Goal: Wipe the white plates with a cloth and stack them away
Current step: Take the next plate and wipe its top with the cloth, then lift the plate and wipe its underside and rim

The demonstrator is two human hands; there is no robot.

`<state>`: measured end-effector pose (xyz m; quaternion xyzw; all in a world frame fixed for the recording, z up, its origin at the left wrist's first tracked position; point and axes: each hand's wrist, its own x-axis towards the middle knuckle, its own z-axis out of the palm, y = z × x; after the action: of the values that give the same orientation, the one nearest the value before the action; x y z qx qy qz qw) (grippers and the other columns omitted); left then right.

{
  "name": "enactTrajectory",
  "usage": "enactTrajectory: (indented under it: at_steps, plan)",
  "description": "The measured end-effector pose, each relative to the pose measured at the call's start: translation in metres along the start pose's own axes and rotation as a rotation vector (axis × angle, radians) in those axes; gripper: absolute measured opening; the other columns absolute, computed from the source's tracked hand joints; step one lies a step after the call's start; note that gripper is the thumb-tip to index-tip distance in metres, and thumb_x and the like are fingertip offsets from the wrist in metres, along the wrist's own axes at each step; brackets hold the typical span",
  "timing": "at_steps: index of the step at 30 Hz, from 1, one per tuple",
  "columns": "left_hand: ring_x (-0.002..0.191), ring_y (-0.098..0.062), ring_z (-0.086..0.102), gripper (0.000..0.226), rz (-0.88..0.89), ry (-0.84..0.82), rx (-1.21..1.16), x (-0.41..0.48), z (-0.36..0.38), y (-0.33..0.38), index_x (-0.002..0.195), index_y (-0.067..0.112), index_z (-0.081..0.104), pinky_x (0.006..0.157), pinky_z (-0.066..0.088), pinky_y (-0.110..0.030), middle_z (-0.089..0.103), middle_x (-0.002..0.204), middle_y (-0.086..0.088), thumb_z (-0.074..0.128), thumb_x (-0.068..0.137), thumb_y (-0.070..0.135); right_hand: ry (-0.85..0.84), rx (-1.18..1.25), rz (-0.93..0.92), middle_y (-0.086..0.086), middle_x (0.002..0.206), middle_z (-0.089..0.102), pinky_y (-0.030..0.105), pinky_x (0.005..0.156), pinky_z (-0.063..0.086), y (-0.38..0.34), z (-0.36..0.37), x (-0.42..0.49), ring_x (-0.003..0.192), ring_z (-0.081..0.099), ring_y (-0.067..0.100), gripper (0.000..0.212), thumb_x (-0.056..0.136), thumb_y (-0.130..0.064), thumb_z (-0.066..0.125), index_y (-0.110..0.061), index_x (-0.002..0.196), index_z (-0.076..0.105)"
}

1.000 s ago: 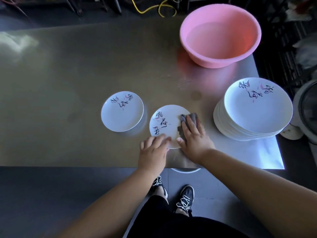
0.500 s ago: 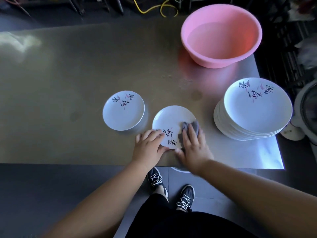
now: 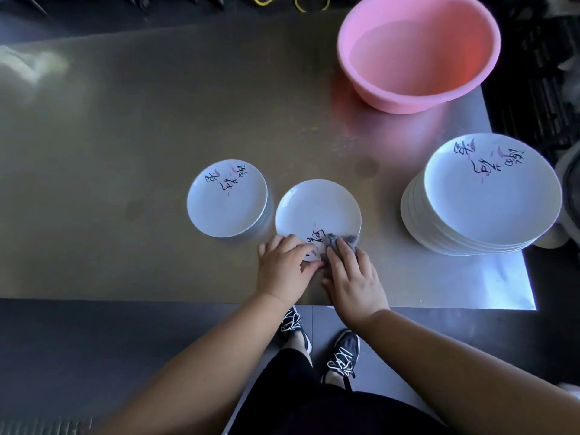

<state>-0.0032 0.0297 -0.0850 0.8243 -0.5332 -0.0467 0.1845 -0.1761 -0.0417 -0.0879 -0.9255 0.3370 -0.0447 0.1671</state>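
**One plate under the cloth, a tall pile waiting**

Low in the middle of the frame, by the desk's near edge, the left hand (image 3: 284, 268) lays its loosely bent fingers over the near rim of a white plate (image 3: 317, 208). It presses the plate steady rather than gripping it. Touching it on the right, the right hand (image 3: 353, 277) has its fingers stretched flat on a grey cloth (image 3: 343, 241), pushing it against the plate's near-right part. The hand pins the cloth without closing round it. The plate lies flat on the desk (image 3: 125, 120) at the centre of the frame, its painted mark partly hidden under the hands.

Just left of it, not touching, sits a second plate (image 3: 226, 199) of the same pattern. Whether others lie beneath it cannot be told. It is probably where finished plates go, so little looks done.

At the right edge of the frame stands a tall stack (image 3: 489, 196) of matching plates, well apart from the hands and most likely yet to be wiped. Farther off, at the upper right, is a pink basin (image 3: 417, 51).

The task seems to be at an early stage: this plate is mid-wipe, and nearly the whole pile remains.
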Motion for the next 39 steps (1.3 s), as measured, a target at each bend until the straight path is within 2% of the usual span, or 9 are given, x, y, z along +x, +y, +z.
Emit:
enactTrajectory:
  at_steps: [4, 8, 15, 22, 25, 28, 33, 36, 39]
  plan:
    - [0.104, -0.021, 0.056, 0.038, -0.024, -0.110, -0.010, 0.006, -0.011, 0.000, 0.107, 0.037, 0.074, 0.083, 0.039, -0.041, 0.063, 0.104, 0.016, 0.076, 0.074, 0.056, 0.136, 0.129, -0.074, 0.008, 0.112, 0.066, 0.045, 0.077, 0.057, 0.003, -0.016, 0.013, 0.091, 0.059, 0.034, 0.021, 0.102, -0.030, 0.052, -0.014, 0.105, 0.065]
    - [0.108, -0.022, 0.051, 0.060, -0.067, -0.112, 0.001, 0.008, -0.031, -0.009, 0.122, 0.031, 0.066, 0.089, 0.043, -0.043, 0.058, 0.122, 0.011, 0.072, 0.076, 0.069, -0.049, 0.124, 0.201, 0.000, 0.084, 0.067, 0.032, 0.057, 0.041, 0.000, -0.073, 0.037, 0.079, 0.063, 0.031, 0.040, 0.104, -0.047, 0.041, -0.021, 0.083, 0.062]
    - [0.108, -0.029, 0.064, 0.065, -0.285, -0.402, 0.096, 0.047, -0.067, -0.014, 0.142, 0.013, 0.042, 0.086, 0.056, -0.042, 0.062, 0.124, -0.006, 0.056, 0.096, 0.057, -0.440, -0.006, 0.615, -0.002, 0.087, 0.071, 0.031, 0.065, 0.053, 0.016, -0.105, 0.093, 0.075, 0.068, 0.024, 0.042, 0.097, -0.060, 0.045, -0.021, 0.111, 0.047]
    - [0.096, -0.031, 0.069, 0.067, -0.403, -0.635, 0.017, 0.081, -0.075, -0.020, 0.136, 0.007, 0.040, 0.078, 0.058, -0.039, 0.069, 0.112, -0.009, 0.056, 0.097, 0.059, -0.676, 0.103, 0.643, 0.000, 0.071, 0.065, 0.024, 0.054, 0.044, 0.007, -0.107, 0.127, 0.063, 0.062, 0.018, 0.047, 0.103, -0.051, 0.047, -0.008, 0.113, 0.066]
    - [0.100, -0.031, 0.068, 0.075, -0.435, -0.685, -0.043, 0.090, -0.086, -0.016, 0.135, 0.007, 0.042, 0.080, 0.056, -0.039, 0.067, 0.119, -0.009, 0.054, 0.094, 0.068, -0.695, 0.027, 0.639, 0.011, 0.098, 0.069, 0.029, 0.070, 0.048, -0.003, -0.116, 0.129, 0.087, 0.067, 0.027, 0.050, 0.111, -0.045, 0.034, -0.003, 0.123, 0.060]
    - [0.097, -0.030, 0.069, 0.082, -0.434, -0.677, -0.080, 0.095, -0.105, -0.012, 0.131, 0.012, 0.040, 0.076, 0.054, -0.039, 0.068, 0.114, -0.006, 0.041, 0.089, 0.083, -0.619, 0.069, 0.636, 0.024, 0.130, 0.061, 0.038, 0.081, 0.047, -0.004, -0.128, 0.129, 0.115, 0.065, 0.036, 0.048, 0.112, -0.025, 0.033, 0.003, 0.151, 0.032]
    - [0.078, -0.025, 0.069, 0.069, -0.470, -0.493, -0.476, 0.104, -0.149, -0.003, 0.106, 0.027, 0.041, 0.072, 0.054, -0.040, 0.070, 0.091, -0.004, 0.017, 0.085, 0.087, -0.045, 0.594, 0.787, 0.013, 0.116, 0.066, 0.031, 0.093, 0.038, -0.009, -0.165, 0.125, 0.111, 0.062, 0.033, 0.046, 0.113, -0.044, 0.019, -0.014, 0.112, 0.053]
    - [0.092, -0.015, 0.073, 0.061, -0.494, -0.312, -0.854, 0.113, -0.166, 0.003, 0.108, 0.033, 0.044, 0.085, 0.057, -0.040, 0.069, 0.113, 0.003, 0.014, 0.088, 0.083, 0.172, 0.883, 0.660, 0.017, 0.091, 0.071, 0.045, 0.078, 0.060, -0.029, -0.198, 0.121, 0.083, 0.069, 0.034, 0.050, 0.106, -0.061, 0.030, -0.017, 0.102, 0.054]
    - [0.108, -0.018, 0.070, 0.025, -0.598, -0.196, -1.299, 0.124, -0.183, 0.011, 0.116, 0.021, 0.050, 0.085, 0.058, -0.034, 0.062, 0.122, 0.000, 0.041, 0.111, 0.044, 0.259, 0.981, 0.541, 0.019, 0.067, 0.064, 0.042, 0.056, 0.053, -0.048, -0.230, 0.119, 0.056, 0.061, 0.031, 0.022, 0.109, -0.034, 0.045, -0.014, 0.105, 0.051]
